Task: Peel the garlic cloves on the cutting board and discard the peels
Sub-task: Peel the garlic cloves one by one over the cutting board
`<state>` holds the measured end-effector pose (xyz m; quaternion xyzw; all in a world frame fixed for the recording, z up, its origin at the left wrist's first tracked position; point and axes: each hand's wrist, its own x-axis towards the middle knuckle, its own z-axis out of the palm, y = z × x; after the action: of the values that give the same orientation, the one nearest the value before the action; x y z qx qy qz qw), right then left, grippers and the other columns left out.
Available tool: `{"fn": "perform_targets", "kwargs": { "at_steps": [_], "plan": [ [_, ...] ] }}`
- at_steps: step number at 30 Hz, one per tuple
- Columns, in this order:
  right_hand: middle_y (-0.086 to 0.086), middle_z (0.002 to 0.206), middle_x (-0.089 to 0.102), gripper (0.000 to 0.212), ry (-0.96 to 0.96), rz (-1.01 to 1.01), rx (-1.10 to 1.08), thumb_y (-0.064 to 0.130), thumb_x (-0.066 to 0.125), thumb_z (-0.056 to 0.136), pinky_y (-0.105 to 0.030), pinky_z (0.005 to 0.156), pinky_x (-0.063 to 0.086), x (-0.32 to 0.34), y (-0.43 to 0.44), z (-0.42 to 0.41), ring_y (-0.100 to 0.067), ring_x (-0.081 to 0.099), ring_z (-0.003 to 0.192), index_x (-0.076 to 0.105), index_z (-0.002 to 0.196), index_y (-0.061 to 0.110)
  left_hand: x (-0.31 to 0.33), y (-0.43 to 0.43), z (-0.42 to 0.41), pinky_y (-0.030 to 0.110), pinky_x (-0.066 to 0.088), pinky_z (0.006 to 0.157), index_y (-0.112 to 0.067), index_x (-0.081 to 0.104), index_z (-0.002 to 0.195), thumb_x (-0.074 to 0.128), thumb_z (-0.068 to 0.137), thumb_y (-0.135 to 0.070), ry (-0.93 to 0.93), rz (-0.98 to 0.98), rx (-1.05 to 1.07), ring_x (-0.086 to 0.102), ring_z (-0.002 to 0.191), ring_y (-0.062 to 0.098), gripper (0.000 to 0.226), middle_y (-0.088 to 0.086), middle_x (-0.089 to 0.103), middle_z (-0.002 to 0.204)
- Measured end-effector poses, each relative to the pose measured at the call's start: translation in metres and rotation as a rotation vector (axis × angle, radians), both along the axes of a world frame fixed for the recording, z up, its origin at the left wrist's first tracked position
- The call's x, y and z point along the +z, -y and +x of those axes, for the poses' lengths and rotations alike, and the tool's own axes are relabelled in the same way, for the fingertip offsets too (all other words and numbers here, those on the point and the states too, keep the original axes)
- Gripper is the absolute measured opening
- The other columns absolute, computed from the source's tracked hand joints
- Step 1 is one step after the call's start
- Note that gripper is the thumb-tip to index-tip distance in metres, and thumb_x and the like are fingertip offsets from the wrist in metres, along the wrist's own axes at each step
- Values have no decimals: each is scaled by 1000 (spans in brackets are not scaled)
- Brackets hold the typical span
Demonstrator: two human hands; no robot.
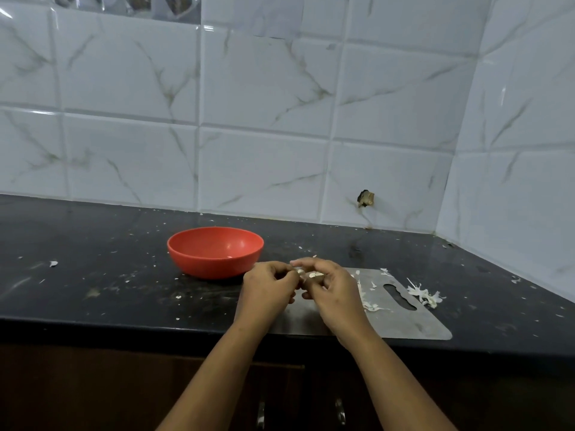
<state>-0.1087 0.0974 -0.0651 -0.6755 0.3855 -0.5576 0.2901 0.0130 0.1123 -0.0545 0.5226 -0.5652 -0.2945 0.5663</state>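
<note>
I see the garlic clove (306, 274) pinched between both hands, over the left end of the steel cutting board (404, 323), which lies at the front edge of the dark surface (93, 284). My left hand (267, 289) and right hand (334, 292) curl their fingertips onto it from either side. Peels (427, 296) lie across the board's right edge. A red bowl (214, 253) stands just beyond the left hand. Flecks dot the surface farther left.

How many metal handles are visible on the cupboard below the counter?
2. On the dark wooden cupboard: left shiny metal handle and right shiny metal handle, side by side. The person's arms may hide others.
</note>
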Motion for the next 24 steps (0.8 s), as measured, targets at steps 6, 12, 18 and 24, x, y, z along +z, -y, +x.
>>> {"fn": "perform_targets", "kwargs": {
  "at_steps": [6, 12, 18, 24],
  "plan": [
    [0, 85, 73, 18, 136, 49, 92, -5, 60, 90, -20, 69, 53, 2, -1, -2, -9, 68, 78, 70, 88, 10, 1, 3, 2, 18, 50, 53, -10, 74, 72, 63, 85, -9, -175, 49, -7, 60, 52, 8, 17, 9, 71, 68],
    [-6, 80, 65, 17, 387, 151, 103, -6, 56, 92, -16, 67, 54, 4, 2, -7, -4, 63, 68, 68, 91, 7, 2, 6, 3, 17, 52, 53, -6, 72, 73, 63, 86, -7, -228, 79, 52, 59, 50, 8, 16, 10, 71, 72],
    [-8, 82, 68, 12, 397, 185, 91, -5, 60, 90, -18, 71, 56, 4, 1, -6, -7, 66, 73, 66, 96, 3, -2, 9, 2, 28, 59, 68, -11, 71, 67, 73, 83, -16, -56, 59, 96, 62, 53, 8, 17, 6, 70, 65],
    [-5, 78, 70, 13, 345, 189, 68, -3, 63, 88, -18, 69, 55, 4, 2, -6, -8, 65, 72, 70, 85, 7, -5, 14, 2, 30, 59, 67, -17, 72, 81, 69, 86, -10, -87, 53, -32, 69, 61, 14, 9, 5, 72, 72]
  ]
}}
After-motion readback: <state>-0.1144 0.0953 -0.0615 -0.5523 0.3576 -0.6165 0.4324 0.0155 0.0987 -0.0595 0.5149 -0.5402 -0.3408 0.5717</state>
